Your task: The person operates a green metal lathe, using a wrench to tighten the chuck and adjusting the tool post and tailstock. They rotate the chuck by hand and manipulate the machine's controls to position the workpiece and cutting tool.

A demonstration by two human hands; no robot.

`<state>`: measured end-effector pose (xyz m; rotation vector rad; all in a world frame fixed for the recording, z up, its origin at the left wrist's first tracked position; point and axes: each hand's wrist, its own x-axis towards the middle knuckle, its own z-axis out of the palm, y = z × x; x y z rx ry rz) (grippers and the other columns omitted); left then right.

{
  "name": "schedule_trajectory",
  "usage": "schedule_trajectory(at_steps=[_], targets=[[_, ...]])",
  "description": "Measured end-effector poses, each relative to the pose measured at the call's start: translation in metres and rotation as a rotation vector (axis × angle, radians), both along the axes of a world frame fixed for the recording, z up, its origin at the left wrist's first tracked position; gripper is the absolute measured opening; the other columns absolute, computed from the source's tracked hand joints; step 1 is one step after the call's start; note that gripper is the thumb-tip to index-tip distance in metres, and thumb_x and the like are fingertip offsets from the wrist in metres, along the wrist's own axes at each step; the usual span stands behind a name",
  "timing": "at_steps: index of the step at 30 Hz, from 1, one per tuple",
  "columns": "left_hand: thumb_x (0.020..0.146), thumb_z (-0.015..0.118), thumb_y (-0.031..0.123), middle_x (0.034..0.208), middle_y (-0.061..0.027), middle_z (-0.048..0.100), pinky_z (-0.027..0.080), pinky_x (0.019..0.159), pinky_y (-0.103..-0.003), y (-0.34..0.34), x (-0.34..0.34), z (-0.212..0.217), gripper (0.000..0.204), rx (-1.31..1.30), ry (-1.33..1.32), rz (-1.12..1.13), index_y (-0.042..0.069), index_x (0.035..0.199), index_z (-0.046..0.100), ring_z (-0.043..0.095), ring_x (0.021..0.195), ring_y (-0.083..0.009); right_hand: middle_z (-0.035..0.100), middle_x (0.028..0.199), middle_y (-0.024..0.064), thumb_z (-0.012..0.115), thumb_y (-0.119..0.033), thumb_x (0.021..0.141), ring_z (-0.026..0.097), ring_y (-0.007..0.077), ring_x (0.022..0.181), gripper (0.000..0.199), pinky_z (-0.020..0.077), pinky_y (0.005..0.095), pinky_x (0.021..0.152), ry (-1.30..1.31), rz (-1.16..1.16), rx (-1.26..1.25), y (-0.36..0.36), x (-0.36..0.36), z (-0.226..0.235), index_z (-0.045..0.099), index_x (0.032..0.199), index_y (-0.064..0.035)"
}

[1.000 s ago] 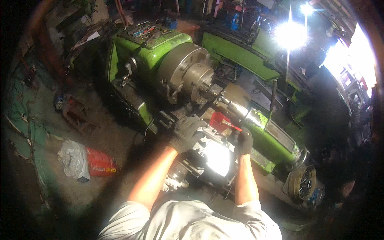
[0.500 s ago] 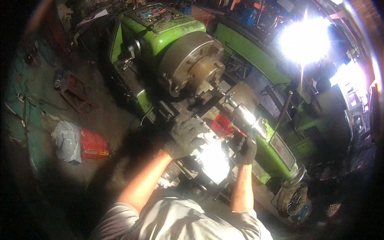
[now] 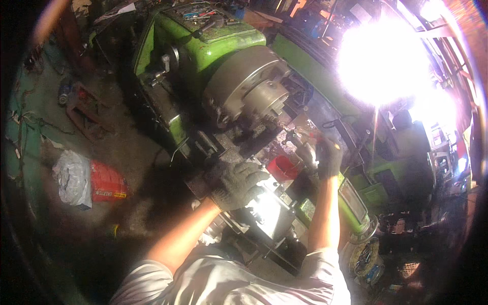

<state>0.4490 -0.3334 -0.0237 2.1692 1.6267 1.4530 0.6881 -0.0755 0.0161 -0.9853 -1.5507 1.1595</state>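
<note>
My left hand [image 3: 235, 184], in a dark grey glove, lies over the lathe's carriage with its fingers bent round a part I cannot make out. Just to its right stands a red cup [image 3: 282, 168]. Beyond the cup my gloved right hand [image 3: 329, 155] is closed, reaching over the metal tailstock barrel [image 3: 305, 152]. A thin red stick [image 3: 315, 134] shows at its fingers, partly hidden and blurred. The big grey chuck [image 3: 246, 84], with a smaller stepped piece [image 3: 267, 99] at its front, faces the tailstock end.
The green headstock [image 3: 223, 43] carries a tray of tools [image 3: 203, 15]. A glaring lamp [image 3: 381, 63] washes out the upper right. On the floor at left lie a red and white sack [image 3: 107, 181] and a rusty metal frame [image 3: 89, 114]. A handwheel [image 3: 366, 231] sits at the lathe's right end.
My right hand has moved up and away from beside the red cup, toward the chuck side, with the red stick. My left hand stays on the carriage, shifted slightly in view.
</note>
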Motion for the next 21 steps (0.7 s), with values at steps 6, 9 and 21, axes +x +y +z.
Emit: schedule_trajectory(at_steps=[6,9,21], targets=[[0.088,0.073,0.030,0.126,-0.0054,0.068,0.048,0.105,-0.048,-0.001,-0.001,0.002,0.036,0.062,0.082,-0.015,0.017,0.121,0.071,0.062,0.122,-0.0301,0.076,0.091,0.0109,0.070,-0.019,0.097,0.071,0.0205,0.075,0.023,0.0551,0.0337,0.064,-0.446,-0.003,0.115,0.065,-0.074,-0.028,0.074,0.114,-0.0029],[0.087,0.072,0.030,0.128,-0.0023,0.068,0.048,0.105,-0.048,-0.002,-0.003,-0.002,0.034,0.082,0.133,-0.012,0.018,0.119,0.071,0.062,0.124,-0.0282,0.078,0.091,0.0103,0.067,-0.012,0.097,0.073,0.0195,0.076,0.023,0.0563,0.0353,0.068,-0.652,-0.052,0.346,0.083,-0.090,-0.049,0.075,0.116,-0.0015],[0.085,0.072,0.031,0.132,-0.0014,0.067,0.048,0.106,-0.049,-0.001,-0.006,-0.008,0.030,0.044,0.093,-0.005,0.019,0.112,0.071,0.061,0.125,-0.0276,0.077,0.088,0.0167,0.060,-0.013,0.096,0.075,0.0261,0.068,0.025,0.0583,0.0393,0.063,-0.637,0.003,0.113,0.029,-0.125,0.000,0.074,0.112,0.0003]])
